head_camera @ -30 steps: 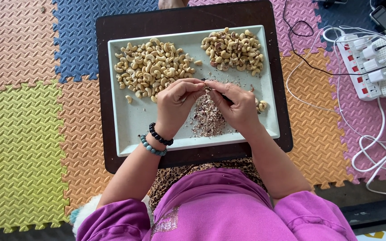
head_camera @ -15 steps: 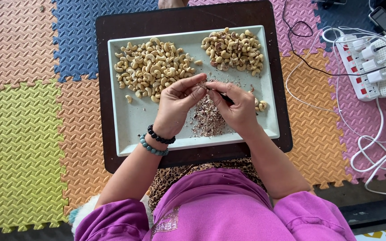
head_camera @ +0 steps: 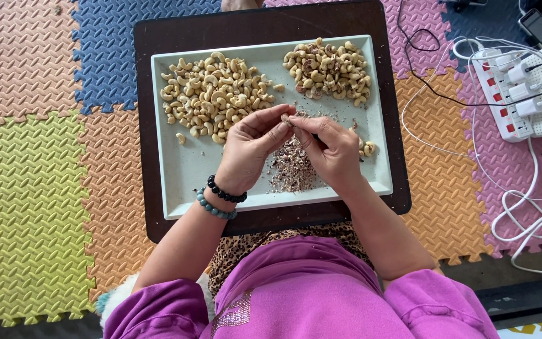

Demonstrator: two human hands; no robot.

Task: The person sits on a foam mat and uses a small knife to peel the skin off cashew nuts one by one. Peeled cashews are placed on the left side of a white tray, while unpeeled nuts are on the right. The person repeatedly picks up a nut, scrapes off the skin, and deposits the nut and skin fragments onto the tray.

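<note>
cashew nut (head_camera: 287, 121): pinched between the fingertips of both hands, above the middle of the tray, just over the heap of skins.
left hand (head_camera: 250, 150): curled, thumb and fingers closed on the nut from the left; two bead bracelets (head_camera: 221, 198), one black and one grey-green, sit on the wrist.
right hand (head_camera: 330, 150): curled, fingertips meeting the left hand's on the same nut; whether it also holds a small tool cannot be told.
heap of skins (head_camera: 291, 168): brownish flakes lying on the tray between and below the two hands.
tray (head_camera: 186, 176): pale rectangular dish under both hands, resting on a dark brown board (head_camera: 158, 81).
loose nuts (head_camera: 366, 148): a few just right of the right hand, touching the tray floor.
pale pile (head_camera: 214, 94): peeled nuts beyond the left hand, up and to the left.
darker pile (head_camera: 329, 72): nuts with skin patches beyond the right hand, apart from the pale pile.
foam mats (head_camera: 26, 163): interlocking squares of yellow-green, orange, blue and pink around the board.
power strip (head_camera: 525, 94): white, with red switches, far right of the hands, white plugs and cables trailing from it.
</note>
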